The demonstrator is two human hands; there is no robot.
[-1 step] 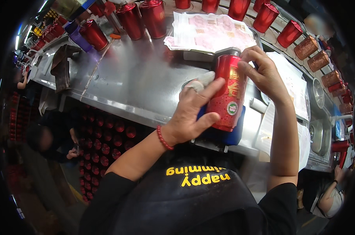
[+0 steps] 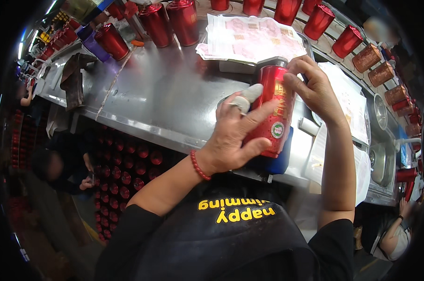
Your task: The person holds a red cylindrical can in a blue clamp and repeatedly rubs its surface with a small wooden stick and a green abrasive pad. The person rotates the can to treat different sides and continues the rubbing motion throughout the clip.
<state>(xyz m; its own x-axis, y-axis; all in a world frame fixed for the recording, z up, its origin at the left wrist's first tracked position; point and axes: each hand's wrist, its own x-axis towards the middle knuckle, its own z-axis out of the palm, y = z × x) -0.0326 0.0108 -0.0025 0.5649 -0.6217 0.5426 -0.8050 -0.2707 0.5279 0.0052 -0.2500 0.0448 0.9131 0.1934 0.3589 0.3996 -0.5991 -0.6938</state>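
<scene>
A glossy red bottle (image 2: 274, 100) with gold characters and a round green-and-white mark lies tilted in front of me, its dark neck end pointing away. Under its near end is a blue support (image 2: 280, 161). My left hand (image 2: 235, 126) lies against the bottle's left side and front, fingers stretched and apart; pale finger covers (image 2: 249, 96) sit on some of its fingertips. At the upper right of the bottle, my right hand (image 2: 312, 86) is closed, thumb pressed to the side and fingers curled. A thin pale edge shows beside the bottle there; what it is I cannot tell.
Printed pink sheets (image 2: 256, 40) lie stacked beyond the bottle on the steel table (image 2: 151, 93). Red bottles (image 2: 183, 23) stand along the back, some on a curved line at right. A white roll (image 2: 309, 126) lies right, near a sink (image 2: 384, 166). Other people work at both sides.
My left hand has shifted slightly right, its fingers further over the bottle. The bottle has turned a little, its gold characters now narrower and further right. My right hand stays nearly in place.
</scene>
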